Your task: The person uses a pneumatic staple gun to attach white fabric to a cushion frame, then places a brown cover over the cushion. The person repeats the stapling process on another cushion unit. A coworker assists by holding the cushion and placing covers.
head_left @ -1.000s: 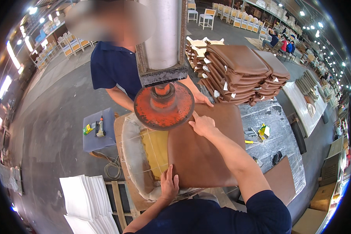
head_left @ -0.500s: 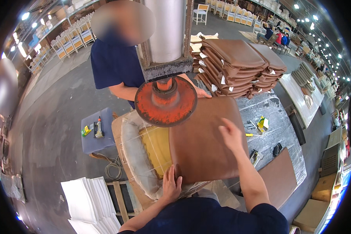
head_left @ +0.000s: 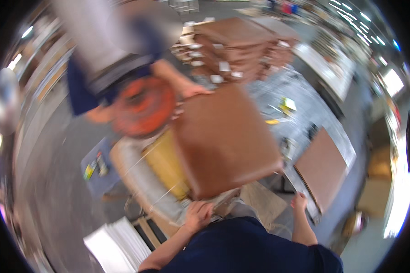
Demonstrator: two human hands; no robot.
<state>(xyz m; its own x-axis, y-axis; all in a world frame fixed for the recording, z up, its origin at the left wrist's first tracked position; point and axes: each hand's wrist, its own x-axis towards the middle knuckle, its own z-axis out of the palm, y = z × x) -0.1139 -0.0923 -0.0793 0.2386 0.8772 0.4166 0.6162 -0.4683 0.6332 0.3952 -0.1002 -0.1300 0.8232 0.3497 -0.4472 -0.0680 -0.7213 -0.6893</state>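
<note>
A brown leather-like seat cushion (head_left: pixel 228 141) lies on the right part of a padded frame (head_left: pixel 161 175), whose yellow foam and pale padding show on the left. Curled at the frame's near edge, just below the cushion's near corner, is my left hand (head_left: pixel 199 215); motion blurs what its fingers hold. My right hand (head_left: pixel 299 201) is off the cushion at the right, fingers closed, next to a brown flat panel (head_left: pixel 322 168). Whether it grips anything is hidden. A co-worker's hand (head_left: pixel 191 88) touches the cushion's far edge. The round orange press plate (head_left: pixel 143 107) hangs over the far left.
Stacked brown covers (head_left: pixel 241 45) stand at the back. To the right, a plastic-covered table (head_left: pixel 278 91) carries small tools and a yellow-green packet (head_left: pixel 287 105). A blue-grey stool (head_left: pixel 98 177) with tools stands left; white sheets (head_left: pixel 116 245) are stacked at the near left.
My right hand has left the cushion and moved down to the right. My left hand has curled at the near edge. The cushion appears turned, and the whole view has shifted and blurred.
</note>
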